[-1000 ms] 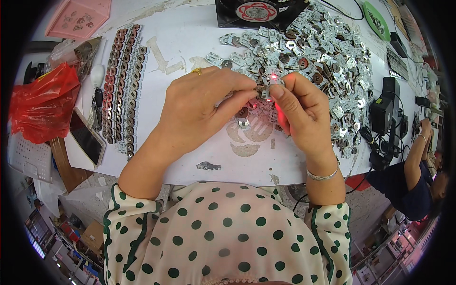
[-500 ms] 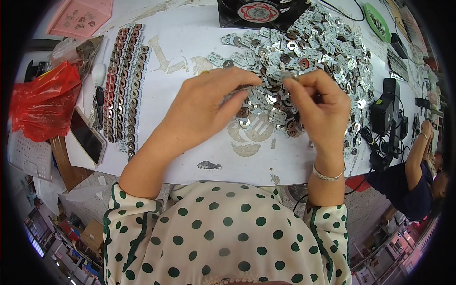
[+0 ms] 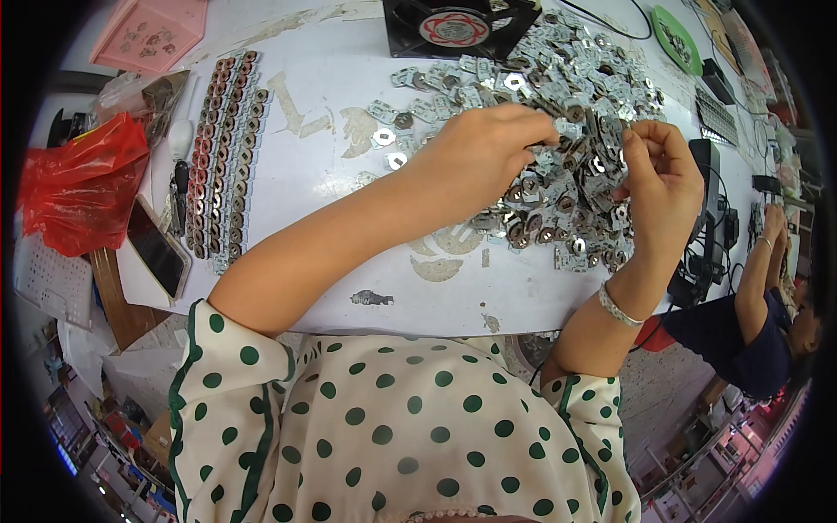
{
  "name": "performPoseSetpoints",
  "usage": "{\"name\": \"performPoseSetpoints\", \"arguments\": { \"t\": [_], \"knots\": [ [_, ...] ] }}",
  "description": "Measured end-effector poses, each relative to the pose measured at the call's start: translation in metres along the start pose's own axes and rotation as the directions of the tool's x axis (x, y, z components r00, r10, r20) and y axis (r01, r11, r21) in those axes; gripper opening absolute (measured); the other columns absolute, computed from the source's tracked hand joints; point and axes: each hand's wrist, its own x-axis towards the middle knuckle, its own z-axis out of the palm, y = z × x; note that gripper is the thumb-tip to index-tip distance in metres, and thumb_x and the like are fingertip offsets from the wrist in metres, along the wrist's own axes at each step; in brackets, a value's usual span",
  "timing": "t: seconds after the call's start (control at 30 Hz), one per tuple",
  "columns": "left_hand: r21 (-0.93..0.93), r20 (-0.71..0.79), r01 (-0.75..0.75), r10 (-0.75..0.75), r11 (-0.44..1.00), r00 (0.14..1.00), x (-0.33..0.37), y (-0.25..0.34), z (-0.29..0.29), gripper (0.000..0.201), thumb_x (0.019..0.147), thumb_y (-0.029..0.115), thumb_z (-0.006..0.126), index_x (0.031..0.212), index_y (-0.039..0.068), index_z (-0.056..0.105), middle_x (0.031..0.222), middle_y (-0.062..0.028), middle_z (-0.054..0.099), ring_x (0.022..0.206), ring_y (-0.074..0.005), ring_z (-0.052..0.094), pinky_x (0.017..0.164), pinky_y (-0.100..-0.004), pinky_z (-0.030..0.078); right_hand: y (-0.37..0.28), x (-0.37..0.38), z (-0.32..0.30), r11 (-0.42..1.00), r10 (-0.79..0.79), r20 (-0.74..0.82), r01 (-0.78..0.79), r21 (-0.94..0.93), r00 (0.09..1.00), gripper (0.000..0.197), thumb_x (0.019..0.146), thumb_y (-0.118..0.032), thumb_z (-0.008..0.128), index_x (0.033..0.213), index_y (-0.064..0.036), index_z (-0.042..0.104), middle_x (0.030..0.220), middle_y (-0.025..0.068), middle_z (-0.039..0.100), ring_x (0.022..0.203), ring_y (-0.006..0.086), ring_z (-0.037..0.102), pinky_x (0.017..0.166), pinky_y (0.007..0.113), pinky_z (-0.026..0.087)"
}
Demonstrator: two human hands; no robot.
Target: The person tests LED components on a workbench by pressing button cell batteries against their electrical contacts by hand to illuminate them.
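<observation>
A heap of small silvery metal pieces, many with round discs (image 3: 567, 209), covers the right half of the white table (image 3: 349, 253). Over its left part reaches my left hand (image 3: 493, 157), fingers curled together at the pieces; what lies within them is hidden. At the heap's right edge my right hand (image 3: 663, 179) has thumb and forefinger pinched on a small metal piece (image 3: 626, 129), its other fingers bent in. Between both hands the metal pieces stand packed close together. A few loose discs (image 3: 384, 137) lie left of my left wrist.
Neat rows of disc pieces (image 3: 227, 157) stand on the left, beside a phone (image 3: 159, 248) and a red plastic bag (image 3: 83, 187). A black fan (image 3: 458, 30) stands behind the heap, a pink tray (image 3: 148, 35) far left, a green plate (image 3: 676, 39) far right. Another person (image 3: 741, 331) sits at right.
Both my hands have moved to the right over the heap. My left hand's thumb and fingers, apart before, are now curled closer together. The right still pinches.
</observation>
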Motion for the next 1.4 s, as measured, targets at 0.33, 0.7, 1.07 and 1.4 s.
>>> {"name": "performPoseSetpoints", "arguments": {
  "t": [0.33,0.7,1.07,1.4],
  "knots": [
    [-0.081,-0.051,-0.033,0.029,0.996,0.998,0.019,0.022,0.01,0.019,0.088,0.008,0.06,0.107,0.007,0.063,0.105,-0.0106,0.067,0.09,-0.0301,0.065,0.079,-0.0359,0.052,0.006,-0.001,-0.008,0.983,-0.162,0.138,0.149,0.105,0.977,0.009,0.086,-0.002,0.065,0.094,0.0017,0.063,0.095,0.0049,0.057,0.064,0.0071,0.058,0.051,0.022,0.054],
    [-0.181,-0.064,0.129,-0.142,0.975,0.988,-0.005,0.013,-0.031,0.021,0.092,0.012,0.062,0.112,0.008,0.066,0.095,-0.0024,0.069,0.079,-0.0107,0.065,0.068,-0.0233,0.051,-0.017,-0.052,-0.017,0.959,-0.079,0.632,-0.115,0.26,0.771,0.007,0.097,-0.008,0.05,0.099,-0.0028,0.054,0.077,0.0032,0.06,0.064,0.0107,0.064,0.054,0.024,0.053],
    [-0.495,0.041,0.346,-0.377,0.797,0.925,-0.06,0.025,-0.06,0.033,0.091,0.006,0.062,0.123,-0.001,0.058,0.114,-0.0077,0.062,0.086,-0.0107,0.065,0.071,-0.0218,0.05,0.049,-0.061,-0.015,0.981,-0.196,0.599,0.146,0.131,0.777,0.01,0.097,-0.013,0.054,0.095,-0.0035,0.052,0.086,0.0064,0.065,0.072,0.0099,0.059,0.066,0.026,0.05],
    [-0.559,0.104,0.443,-0.471,0.701,0.876,-0.07,0.029,-0.062,0.029,0.087,0.007,0.068,0.114,0.001,0.063,0.095,-0.0049,0.067,0.081,-0.0101,0.066,0.065,-0.0203,0.051,0.001,-0.07,-0.007,0.934,-0.138,0.479,-0.047,0.354,0.867,0.011,0.097,-0.012,0.052,0.101,-0.0019,0.054,0.085,0.0071,0.066,0.066,0.0064,0.058,0.053,0.021,0.047]
  ]
}}
